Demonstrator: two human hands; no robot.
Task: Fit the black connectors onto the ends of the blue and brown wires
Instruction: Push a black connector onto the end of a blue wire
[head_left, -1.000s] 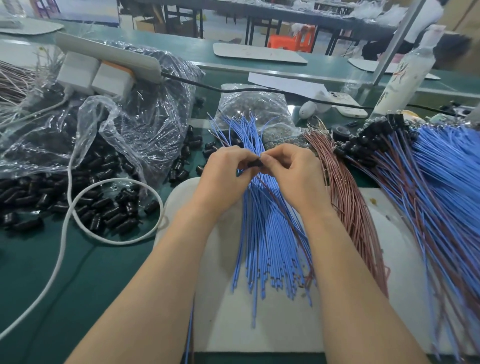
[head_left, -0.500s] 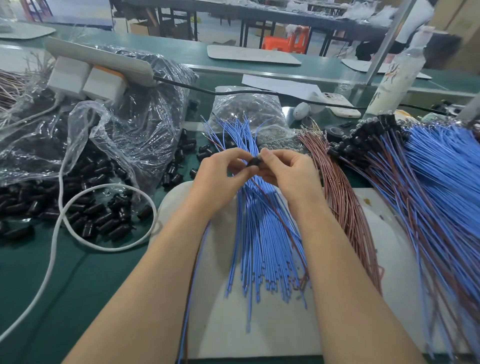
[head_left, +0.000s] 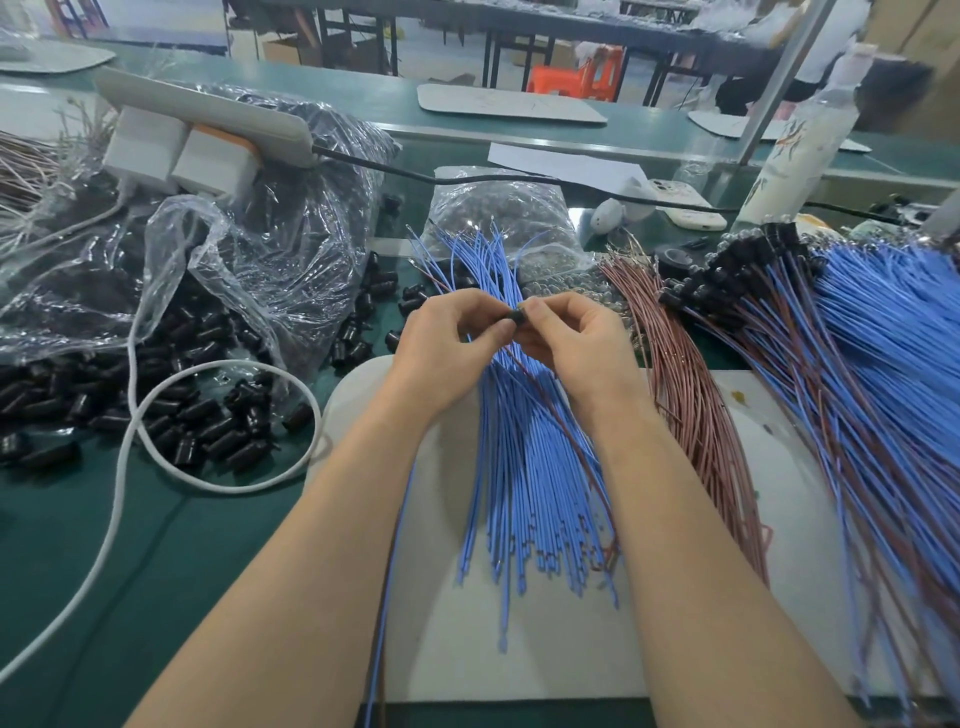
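Evidently the stock is laid out for reach: loose connectors (head_left: 208, 431) spill from a bag (head_left: 291, 234) at the left of the desk (head_left: 156, 545), bare blue wires (head_left: 524, 467) and brown wires (head_left: 691, 405) fan across the white mat (head_left: 519, 649), and finished assemblies (head_left: 779, 301) heap at right. Above the blue fan, the left hand (head_left: 447, 343) and right hand (head_left: 571, 338) meet, the fingertips of each pinching one black connector (head_left: 516, 315) between them, probably to steady it while a wire end seats.

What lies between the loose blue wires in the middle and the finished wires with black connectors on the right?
A bundle of brown wires, lying partly on the white mat, as the head view shows.
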